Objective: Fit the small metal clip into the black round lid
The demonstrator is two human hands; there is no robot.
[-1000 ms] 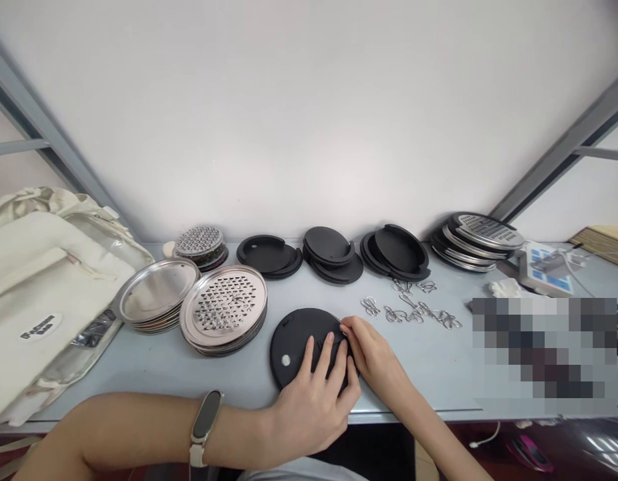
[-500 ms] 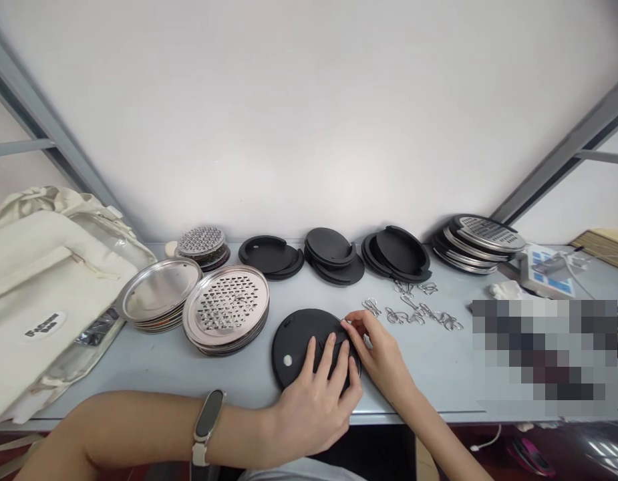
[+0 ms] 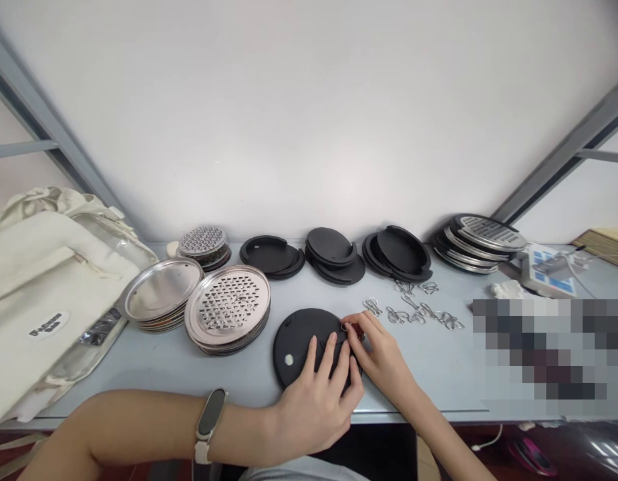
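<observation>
black disc [image 3: 294,339] part-hidden by left hand [image 3: 316,414], bag [image 3: 28,287] cropped

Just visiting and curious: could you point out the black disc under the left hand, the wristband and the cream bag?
Black disc [image 3: 299,339]: head view, on its top face.
Wristband [image 3: 211,412]: head view, on its dark screen.
Cream bag [image 3: 58,287]: head view, on its front.

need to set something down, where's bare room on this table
Bare grey tabletop: between round silver metal graters and left forearm; right of the right hand, below the silver bent-wire pieces. Crowded: along the white wall, with round black plastic-looking trays.
</observation>
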